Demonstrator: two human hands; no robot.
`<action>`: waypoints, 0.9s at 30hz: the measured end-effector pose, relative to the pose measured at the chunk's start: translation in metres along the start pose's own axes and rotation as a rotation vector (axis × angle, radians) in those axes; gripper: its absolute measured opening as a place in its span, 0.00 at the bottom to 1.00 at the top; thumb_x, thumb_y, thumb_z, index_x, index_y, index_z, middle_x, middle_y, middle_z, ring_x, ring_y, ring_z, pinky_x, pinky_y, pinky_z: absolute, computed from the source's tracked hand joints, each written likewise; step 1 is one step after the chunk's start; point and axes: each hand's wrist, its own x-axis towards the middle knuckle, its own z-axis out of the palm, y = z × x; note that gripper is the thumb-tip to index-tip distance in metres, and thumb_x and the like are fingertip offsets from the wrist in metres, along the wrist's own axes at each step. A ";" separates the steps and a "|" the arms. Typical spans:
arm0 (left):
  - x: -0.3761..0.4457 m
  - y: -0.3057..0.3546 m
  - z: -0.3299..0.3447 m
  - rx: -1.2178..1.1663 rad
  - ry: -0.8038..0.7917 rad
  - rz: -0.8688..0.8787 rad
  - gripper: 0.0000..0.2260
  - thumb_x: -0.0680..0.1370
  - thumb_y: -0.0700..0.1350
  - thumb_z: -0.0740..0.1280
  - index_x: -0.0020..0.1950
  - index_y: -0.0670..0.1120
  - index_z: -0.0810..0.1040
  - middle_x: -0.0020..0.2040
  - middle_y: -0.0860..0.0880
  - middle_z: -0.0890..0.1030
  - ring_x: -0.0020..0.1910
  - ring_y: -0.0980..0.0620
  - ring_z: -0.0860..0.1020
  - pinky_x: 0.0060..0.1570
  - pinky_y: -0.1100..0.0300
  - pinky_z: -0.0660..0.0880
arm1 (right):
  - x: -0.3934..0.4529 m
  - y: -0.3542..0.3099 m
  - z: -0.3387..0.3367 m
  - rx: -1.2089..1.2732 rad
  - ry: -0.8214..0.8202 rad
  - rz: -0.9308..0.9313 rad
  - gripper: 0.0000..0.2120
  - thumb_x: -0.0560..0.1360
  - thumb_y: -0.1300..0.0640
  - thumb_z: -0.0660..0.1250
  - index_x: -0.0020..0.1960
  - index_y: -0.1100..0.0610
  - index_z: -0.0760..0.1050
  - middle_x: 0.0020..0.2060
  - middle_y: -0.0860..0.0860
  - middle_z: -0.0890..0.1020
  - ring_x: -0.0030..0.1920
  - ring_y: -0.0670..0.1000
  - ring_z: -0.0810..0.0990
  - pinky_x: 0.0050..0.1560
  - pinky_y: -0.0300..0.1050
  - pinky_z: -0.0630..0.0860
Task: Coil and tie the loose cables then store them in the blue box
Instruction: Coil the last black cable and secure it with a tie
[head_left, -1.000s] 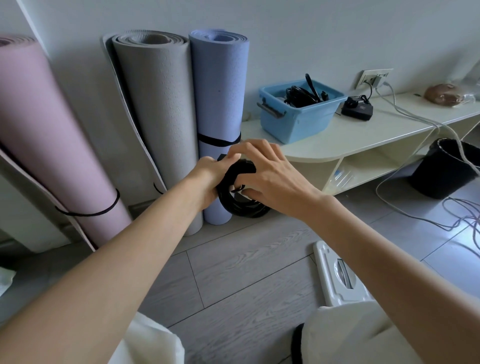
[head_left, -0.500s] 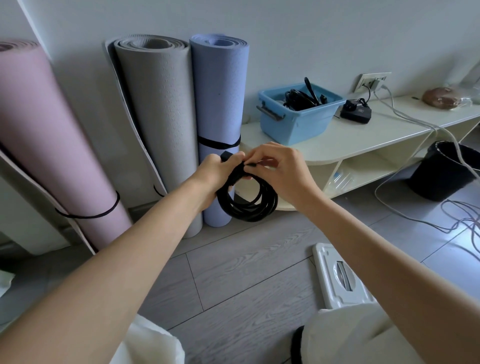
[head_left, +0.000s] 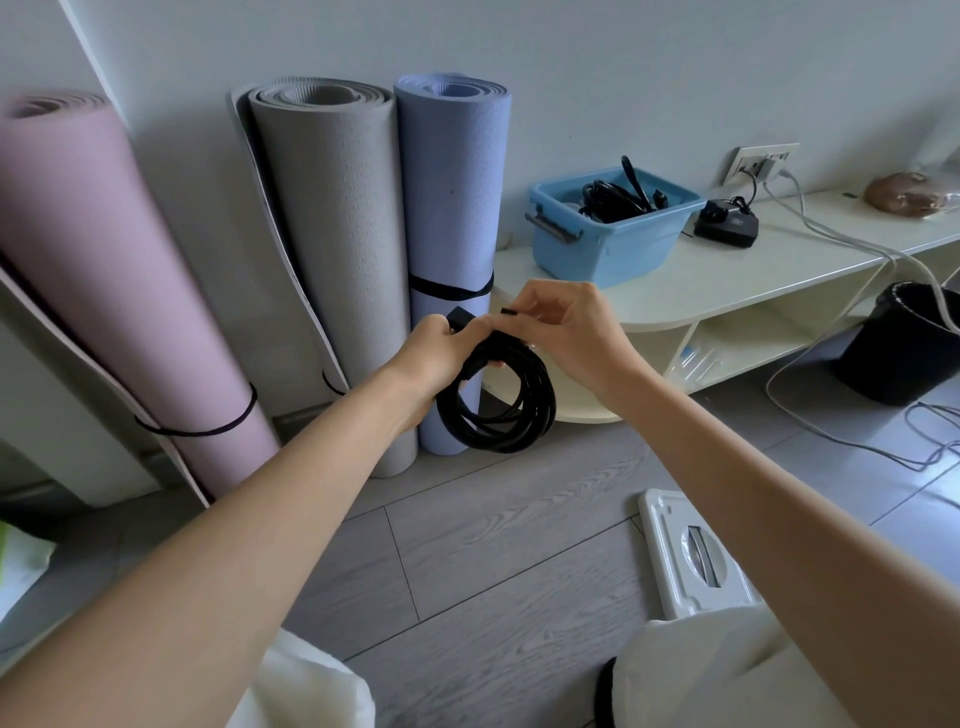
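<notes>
From the head view, we see the left hand (head_left: 434, 353) with fingers curled round the top of a coiled black cable (head_left: 498, 405), its loops hanging below them. The right hand (head_left: 563, 327) pinches a thin black tie (head_left: 511, 312) just above the coil. The blue box (head_left: 608, 228) sits beyond the fingers on the desk (head_left: 727, 291), holding other black cables.

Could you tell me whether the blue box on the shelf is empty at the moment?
No, the blue box already holds a tangle of black cables, with one end sticking up above its rim.
</notes>
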 end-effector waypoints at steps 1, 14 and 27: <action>-0.001 0.001 0.000 -0.010 -0.022 0.019 0.15 0.80 0.47 0.61 0.38 0.43 0.78 0.30 0.49 0.80 0.24 0.57 0.67 0.26 0.67 0.64 | 0.000 -0.001 -0.001 0.016 0.008 0.012 0.05 0.71 0.57 0.72 0.37 0.56 0.79 0.33 0.54 0.82 0.35 0.53 0.82 0.44 0.48 0.79; 0.002 0.005 0.006 -0.043 -0.041 0.041 0.07 0.80 0.47 0.60 0.48 0.45 0.75 0.41 0.46 0.80 0.37 0.56 0.74 0.32 0.67 0.68 | -0.003 0.009 -0.007 0.538 -0.108 0.285 0.05 0.74 0.62 0.67 0.42 0.64 0.77 0.35 0.58 0.82 0.35 0.53 0.81 0.43 0.43 0.78; 0.002 -0.001 0.012 -0.004 -0.087 0.124 0.14 0.66 0.49 0.72 0.45 0.45 0.73 0.34 0.53 0.74 0.37 0.56 0.75 0.47 0.61 0.72 | 0.002 0.010 -0.003 0.673 -0.090 0.570 0.06 0.74 0.66 0.66 0.45 0.57 0.73 0.35 0.55 0.79 0.33 0.50 0.79 0.39 0.43 0.78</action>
